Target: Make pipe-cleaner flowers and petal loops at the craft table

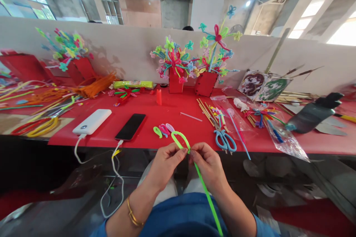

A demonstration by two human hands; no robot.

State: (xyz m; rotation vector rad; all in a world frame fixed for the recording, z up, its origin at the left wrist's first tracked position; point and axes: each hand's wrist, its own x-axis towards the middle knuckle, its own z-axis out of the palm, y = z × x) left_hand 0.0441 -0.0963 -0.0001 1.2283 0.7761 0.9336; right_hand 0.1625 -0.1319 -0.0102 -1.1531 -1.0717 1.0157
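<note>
A bright green pipe cleaner [204,187] is bent into a loop at its upper end, and its long tail hangs down over my lap. My left hand [167,163] pinches it at the base of the loop, fingers closed. Right beside it, my right hand [207,163] is closed on the same pipe cleaner where loop and tail meet. The exact crossing is partly hidden by my fingertips. Just beyond the loop, several small curled pipe cleaner pieces [163,129] in green, pink and lilac lie on the red table [178,114].
Blue-handled scissors [224,140] lie to the right by wooden sticks [206,111]. A black phone [130,126] and a white power bank [92,121] with cables are on the left. Red boxes [206,83] of pipe cleaner flowers stand at the back. A dark bottle [311,115] is far right.
</note>
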